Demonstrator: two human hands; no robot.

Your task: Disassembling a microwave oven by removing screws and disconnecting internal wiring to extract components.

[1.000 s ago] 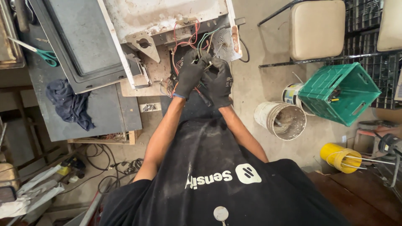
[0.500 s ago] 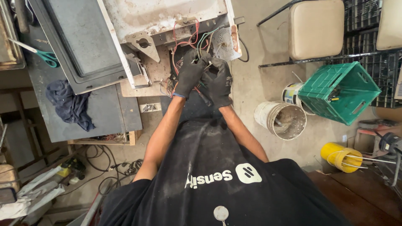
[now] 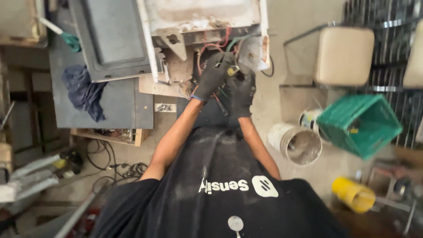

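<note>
Both my hands wear black gloves and work at the open underside of a white, worn appliance (image 3: 198, 17) with red, green and black wires (image 3: 211, 44) showing. My left hand (image 3: 212, 76) has its fingers closed around a small yellowish part (image 3: 232, 70) among the wires. Just right of it and touching it, my right hand (image 3: 241, 90) is curled close below a grey metal piece (image 3: 252, 55). A thin dark tool (image 3: 221, 105) slants down from between the hands; the right hand seems to grip it.
A grey panel (image 3: 110, 39) lies to the left above a blue rag (image 3: 83, 92). Right of me are a white bucket (image 3: 297, 143), a green crate (image 3: 359, 123), a yellow container (image 3: 352, 194) and a cushioned stool (image 3: 343, 55). Cables (image 3: 114, 163) trail on the floor.
</note>
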